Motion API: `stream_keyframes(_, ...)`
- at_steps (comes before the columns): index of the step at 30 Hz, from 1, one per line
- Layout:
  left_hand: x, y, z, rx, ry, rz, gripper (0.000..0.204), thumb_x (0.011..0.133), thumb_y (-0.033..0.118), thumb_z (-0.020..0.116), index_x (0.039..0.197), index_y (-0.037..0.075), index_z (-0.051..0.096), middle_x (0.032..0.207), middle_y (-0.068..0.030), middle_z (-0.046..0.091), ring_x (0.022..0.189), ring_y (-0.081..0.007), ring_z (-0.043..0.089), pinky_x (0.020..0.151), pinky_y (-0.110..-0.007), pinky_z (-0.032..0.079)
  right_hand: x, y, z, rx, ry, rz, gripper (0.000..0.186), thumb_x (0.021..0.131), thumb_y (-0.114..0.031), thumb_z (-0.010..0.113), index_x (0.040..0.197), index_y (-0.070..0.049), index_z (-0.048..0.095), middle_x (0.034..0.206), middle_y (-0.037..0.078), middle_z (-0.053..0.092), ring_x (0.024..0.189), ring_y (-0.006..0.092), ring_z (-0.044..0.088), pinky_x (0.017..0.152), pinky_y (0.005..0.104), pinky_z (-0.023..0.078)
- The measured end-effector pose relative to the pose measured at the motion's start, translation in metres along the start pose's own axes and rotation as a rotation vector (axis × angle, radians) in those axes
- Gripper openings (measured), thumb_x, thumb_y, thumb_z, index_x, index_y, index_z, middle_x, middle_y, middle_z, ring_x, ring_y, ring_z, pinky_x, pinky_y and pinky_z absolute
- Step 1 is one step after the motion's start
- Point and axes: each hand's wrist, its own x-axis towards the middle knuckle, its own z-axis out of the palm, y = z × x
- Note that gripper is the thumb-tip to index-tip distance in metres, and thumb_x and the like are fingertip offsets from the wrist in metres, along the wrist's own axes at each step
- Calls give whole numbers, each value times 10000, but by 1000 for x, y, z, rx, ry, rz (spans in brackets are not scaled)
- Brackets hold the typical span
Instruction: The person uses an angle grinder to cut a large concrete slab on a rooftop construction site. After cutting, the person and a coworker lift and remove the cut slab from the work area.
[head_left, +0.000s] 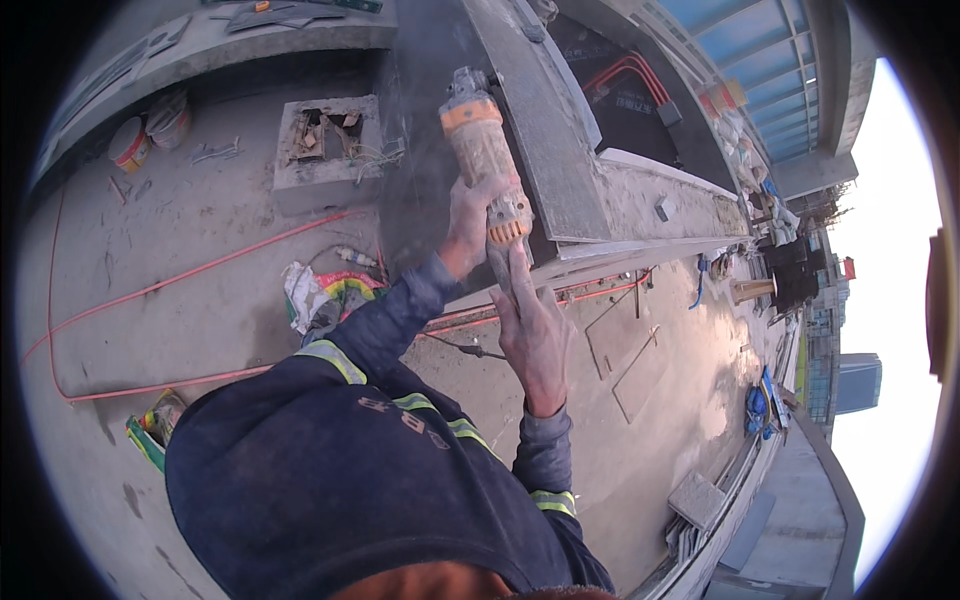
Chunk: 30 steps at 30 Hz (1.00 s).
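1. Red-and-white round bucket (130, 150) bears unreadably small printing.
2. Dark-blue cloth jacket (330, 470) carries pale lettering.
3. Left hand (468, 220) grips the dusty orange-and-grey cylindrical power tool (478, 140), its head near the left edge of the long grey slab (560, 170).
4. Right hand (537, 345), fingers extended, touches the tool's rear; whether it grips, I cannot tell.
5. Beige concrete floor (620, 465) extends rightward; a black panel (640, 140) bears pale print.

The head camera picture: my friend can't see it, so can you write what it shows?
A person in a dark jacket with reflective stripes holds a dusty, orange-trimmed power tool beside a grey slab, left-hand grip around its body, right-hand grip at its rear end. Red hoses or cables cross the concrete floor.
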Motion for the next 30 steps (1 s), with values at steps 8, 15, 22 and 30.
stream_keyframes(8,19,1,-7,-39,-14,7,342,889,150,787,1163,19,629,917,-90,690,703,-205,715,635,-365,616,17,-5,3,-6,31,-34,739,1004,-266,751,1683,-267,460,845,175,676,749,350,698,676,478,529)
stream_keyframes(15,-7,2,2,-41,0,25,403,860,158,817,1182,23,616,935,-85,678,730,-189,713,641,-361,613,-1,-10,-10,-42,-97,67,711,1021,-265,727,1682,-258,464,948,214,735,800,367,731,712,475,543)
stream_keyframes(22,24,-3,-10,-24,-12,54,342,893,198,784,1156,50,622,938,-73,663,762,-181,705,669,-359,607,22,6,16,-39,53,-99,714,1046,-335,714,1698,-277,429,796,180,636,617,347,661,568,480,490)
stream_keyframes(30,16,-31,1,-117,113,111,312,877,171,792,1120,47,639,932,-68,670,760,-184,702,670,-363,595,17,18,-1,-93,-26,-55,695,1036,-274,724,1680,-254,466,940,206,714,815,368,733,703,489,540)
